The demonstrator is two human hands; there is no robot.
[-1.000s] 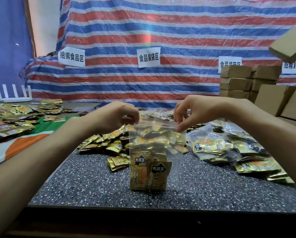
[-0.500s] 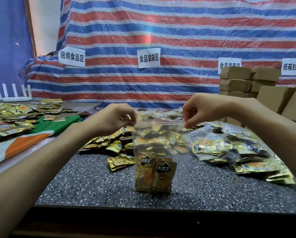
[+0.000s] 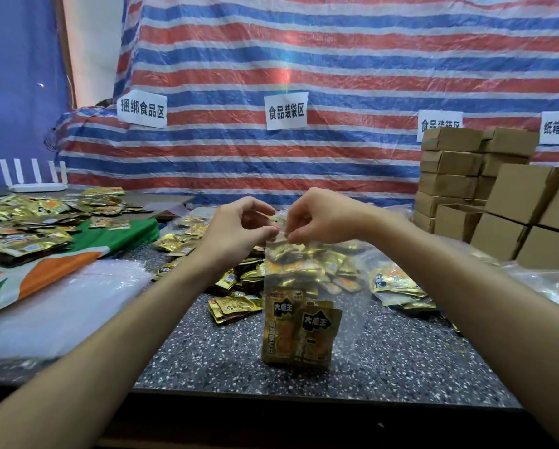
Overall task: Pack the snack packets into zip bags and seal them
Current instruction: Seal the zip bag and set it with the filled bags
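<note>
1. The bag (image 3: pixel 314 280) is standing on the table (image 3: pixel 401 367), close to the table's front edge and about midway along it. Two packets (image 3: pixel 299 335) are sitting in its bottom.
2. Left hand (image 3: pixel 239 228) and right hand (image 3: pixel 323 218) are both pinching the zip strip, thumb against fingertips, almost touching each other over the bag's left top corner.
3. What I'd be worrying about: the strip to the right of the pinch is hanging free, and I can't tell if it's closed. If the fingers are sliding along crooked, the tracks could be missing each other and leaving a gap. Only the pinch is holding the bag up, so a sideways tug could be tipping it over.
4. The bag's long axis is running straight up, mouth pointing up. The packets are standing upright too, printed faces toward the camera.
5. Further out, loose packets (image 3: pixel 239 277) are piling up toward the table's back, filled bags (image 3: pixel 398 286) are lying toward the table's right side, and boxes (image 3: pixel 505 218) are stacking up past the table's right end.
</note>
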